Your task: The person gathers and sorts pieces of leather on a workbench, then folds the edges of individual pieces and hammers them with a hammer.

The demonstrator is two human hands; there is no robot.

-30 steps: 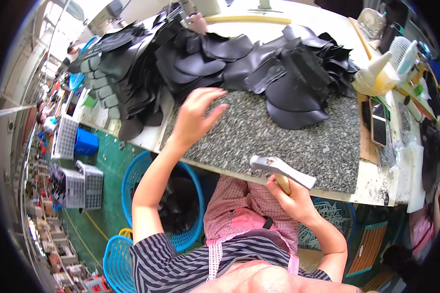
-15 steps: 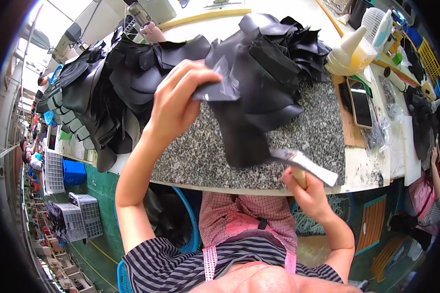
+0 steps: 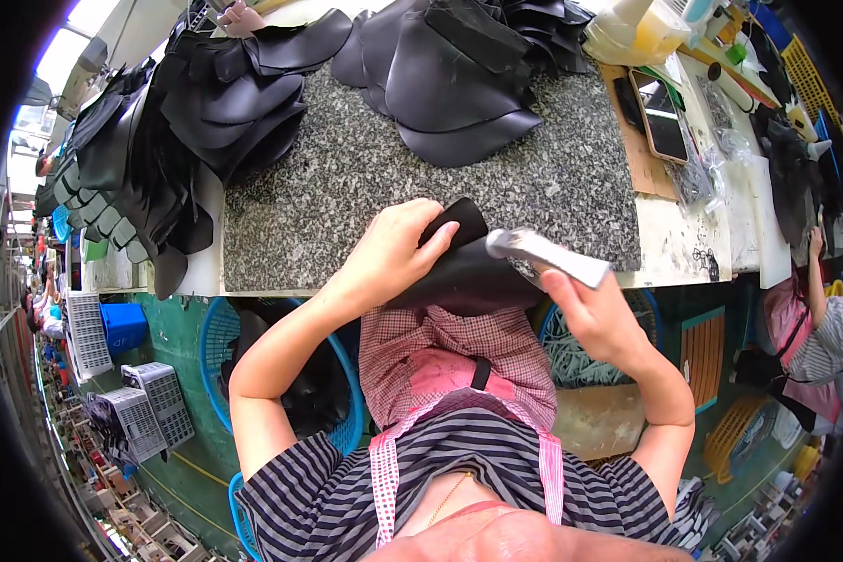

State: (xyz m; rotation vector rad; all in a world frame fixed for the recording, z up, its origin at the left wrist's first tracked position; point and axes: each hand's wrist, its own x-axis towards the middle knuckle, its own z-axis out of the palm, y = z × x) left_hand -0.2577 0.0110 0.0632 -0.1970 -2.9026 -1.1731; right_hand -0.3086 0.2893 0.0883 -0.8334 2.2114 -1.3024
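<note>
"Stone slab (image 3: 318,201): what has changed?"
"One black piece (image 3: 478,273), fetched since to six o'clock, pinched in our left hand (image 3: 393,251); so we now count it beside the hammer (image 3: 557,258), our right hand's (image 3: 592,314) fingers curled round the latter."
"Around, in the way?"
"Black pile (image 3: 459,94) at twelve, another pile (image 3: 220,117) at ten, crowding the slab; phone (image 3: 658,114) at two."

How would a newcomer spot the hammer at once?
Start at the white table and find the speckled grey slab on it. At the slab's near edge, right of centre, is the person's right hand, gripping the hammer. Its long, shiny silver head stands out from the limp black piece in the left hand.
</note>
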